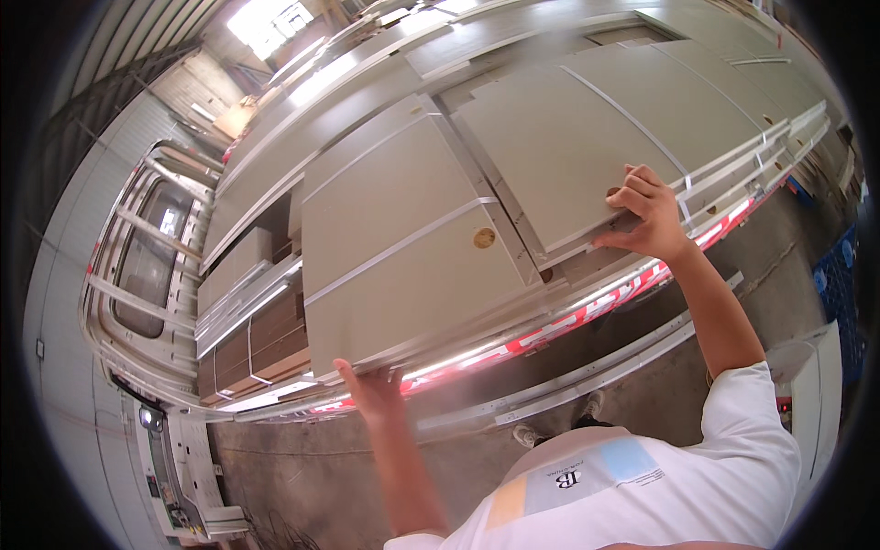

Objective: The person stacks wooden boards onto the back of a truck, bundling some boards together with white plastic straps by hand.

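Before me lies a strapped stack of flat greyish-beige panels (385,229), with pale bands across it and a round hole (484,238) in its top board. My left hand (374,390) is closed on its near left corner, thumb at the edge; the other fingers are mostly hidden. To the right is a second strapped panel stack (568,147). On its near edge my right hand (649,215) is closed, fingers bent over the top beside a hole and thumb against the side. A narrow gap separates the two stacks.
The stacks lie on a truck bed with a red-and-white striped side edge (550,321). Brown strapped boards (261,353) sit lower at the left, near the cab's rear window frame (147,257). More long panels (367,101) lie beyond. A lowered metal side rail (587,362) runs above the concrete floor.
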The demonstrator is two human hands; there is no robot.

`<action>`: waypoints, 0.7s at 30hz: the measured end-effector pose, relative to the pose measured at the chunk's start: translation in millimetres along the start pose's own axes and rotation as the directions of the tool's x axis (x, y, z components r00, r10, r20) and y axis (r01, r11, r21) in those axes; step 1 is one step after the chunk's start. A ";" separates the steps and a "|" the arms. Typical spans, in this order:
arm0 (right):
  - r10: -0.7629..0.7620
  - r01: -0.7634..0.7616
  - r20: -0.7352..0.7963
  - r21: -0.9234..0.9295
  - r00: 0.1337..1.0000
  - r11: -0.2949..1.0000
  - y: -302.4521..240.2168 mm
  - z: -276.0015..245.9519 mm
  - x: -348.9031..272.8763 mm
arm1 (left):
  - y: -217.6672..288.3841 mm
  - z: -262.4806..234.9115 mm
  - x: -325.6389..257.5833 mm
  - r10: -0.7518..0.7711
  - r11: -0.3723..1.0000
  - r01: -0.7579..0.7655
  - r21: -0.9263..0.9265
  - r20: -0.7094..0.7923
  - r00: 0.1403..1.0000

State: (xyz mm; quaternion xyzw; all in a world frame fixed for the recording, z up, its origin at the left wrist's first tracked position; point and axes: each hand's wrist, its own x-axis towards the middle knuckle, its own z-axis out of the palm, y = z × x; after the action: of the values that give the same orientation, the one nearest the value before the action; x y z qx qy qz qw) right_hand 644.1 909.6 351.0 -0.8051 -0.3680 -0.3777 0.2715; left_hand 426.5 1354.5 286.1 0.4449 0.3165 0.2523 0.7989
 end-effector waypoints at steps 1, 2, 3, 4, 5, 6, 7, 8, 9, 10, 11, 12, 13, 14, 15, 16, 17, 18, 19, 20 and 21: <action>0.009 -0.009 0.005 0.022 1.000 1.000 -0.2 4.6 0.1 | 2.2 4.4 -2.6 -0.005 1.000 0.005 0.001 -0.027 1.000; 0.003 -0.003 0.000 0.045 1.000 0.999 1.7 6.9 1.1 | 4.5 9.2 -2.8 -0.001 1.000 0.001 0.001 -0.014 1.000; -0.006 0.006 -0.002 0.065 1.000 0.998 2.5 7.5 3.2 | 6.1 12.0 -3.7 0.000 1.000 0.000 -0.002 0.000 1.000; -0.013 0.014 -0.005 0.083 1.000 0.996 3.7 7.9 5.0 | 7.9 13.8 -3.8 0.000 1.000 0.000 -0.005 0.016 1.000; -0.020 0.020 0.000 0.093 1.000 0.995 6.1 8.1 5.9 | 7.8 12.1 1.1 0.004 1.000 -0.004 -0.009 0.023 1.000; -0.028 0.027 0.005 0.109 1.000 0.994 8.5 9.7 5.3 | 5.4 8.2 5.9 -0.014 1.000 0.014 -0.014 0.040 0.999; -0.039 0.038 0.004 0.129 0.999 0.991 9.4 12.0 6.9 | 6.3 3.8 11.4 -0.023 1.000 0.025 -0.019 0.055 0.998; -0.036 0.034 0.009 0.131 0.999 0.991 7.4 10.0 5.0 | 8.2 -1.5 14.7 -0.033 0.999 0.035 -0.025 0.071 0.997; -0.039 0.038 0.006 0.145 0.999 0.989 6.7 9.9 4.5 | 9.9 -4.2 13.8 -0.034 0.999 0.034 -0.007 0.059 0.998; -0.036 0.034 0.013 0.143 0.999 0.989 4.8 4.1 2.5 | 9.2 -2.8 12.4 -0.034 0.999 0.035 -0.011 0.051 0.998; -0.024 0.021 0.017 0.145 1.000 0.989 2.9 1.1 3.0 | 9.3 -0.1 11.7 -0.035 0.999 0.036 -0.013 0.043 0.998; -0.027 0.024 0.014 0.139 1.000 0.990 1.7 1.7 3.6 | 7.1 2.7 11.3 -0.043 0.999 0.044 -0.014 0.039 0.998; -0.029 0.027 0.010 0.133 1.000 0.991 0.7 2.3 4.5 | 6.4 4.1 10.2 -0.035 0.999 0.036 -0.026 0.062 0.997; -0.030 0.029 0.006 0.127 1.000 0.992 -0.1 3.0 5.5 | 7.1 5.9 11.1 -0.024 0.999 0.026 -0.037 0.051 0.998; -0.029 0.030 -0.006 0.129 1.000 0.991 -1.7 2.3 5.8 | 6.1 8.5 11.7 -0.020 0.999 0.022 -0.046 0.045 0.999; -0.028 0.030 -0.017 0.131 0.999 0.991 -2.9 3.8 7.1 | 4.8 9.8 11.4 -0.015 0.998 0.017 -0.056 0.040 0.999; -0.027 0.030 -0.029 0.133 0.999 0.991 -2.6 4.8 6.9 | 3.3 8.9 10.8 -0.028 0.999 0.031 -0.043 0.063 0.998; -0.022 0.024 -0.017 0.128 1.000 0.991 -0.5 5.2 5.1 | 4.8 6.6 10.4 -0.036 0.999 0.039 -0.028 0.085 0.996; -0.017 0.017 -0.005 0.123 1.000 0.992 2.9 5.5 2.2 | 6.1 3.6 10.5 -0.044 0.999 0.046 -0.013 0.108 0.993; -0.011 0.010 0.006 0.117 1.000 0.993 4.3 4.9 -0.2 | 5.4 -3.0 13.8 -0.075 0.996 0.069 0.055 0.125 0.989; 0.003 -0.004 0.004 0.102 1.000 0.995 2.3 4.4 -1.4 | 4.8 -14.6 16.7 -0.103 0.988 0.086 0.124 0.135 0.985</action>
State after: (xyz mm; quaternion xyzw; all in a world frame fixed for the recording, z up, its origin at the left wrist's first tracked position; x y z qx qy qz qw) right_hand 647.2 910.9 347.0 -0.7916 -0.3860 -0.3561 0.3123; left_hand 426.5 1376.2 279.7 0.4924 0.2943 0.1627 0.8028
